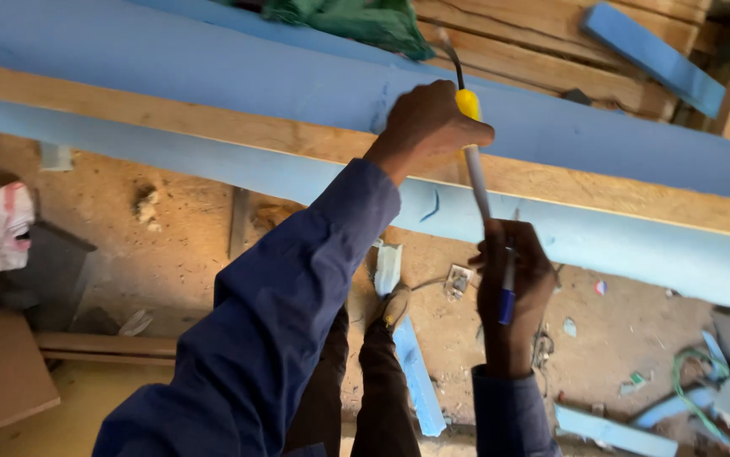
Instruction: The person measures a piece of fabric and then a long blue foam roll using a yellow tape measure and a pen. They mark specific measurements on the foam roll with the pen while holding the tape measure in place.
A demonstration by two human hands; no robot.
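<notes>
Where both hands work at the blue-faced plank [212, 76], positions below are given relative to that plank.

Landmark: long wooden plank with light blue faces and a bare wood edge, running across the view from upper left to lower right.
Left hand: left hand [428, 127] lies closed over the plank's upper face, fingers wrapped around the yellow grip of a hand tool [471, 144].
Hand tool: yellow grip with a dark shank rising above it and a pale shaft running down across the bare wood edge and lower blue face. Its kind cannot be told.
Right hand: right hand [513, 292] sits just below the plank's lower edge, closed around a blue-capped pen [507, 292], with its fingertips at the lower end of the tool's pale shaft.
Pen: upright in the right hand, dark blue end pointing down, just under the plank.
Sleeves: dark blue sleeve [280, 322] on the left arm reaches up to the plank.
Floor: sawdust-covered floor [179, 254] below the plank, with blue offcuts [415, 372] lying on it.
Green cloth: green cloth [356, 21] lies above the plank, beside stacked timber [551, 51].
Foot: shoe [394, 306] stands on the floor below the plank, beside an offcut.
</notes>
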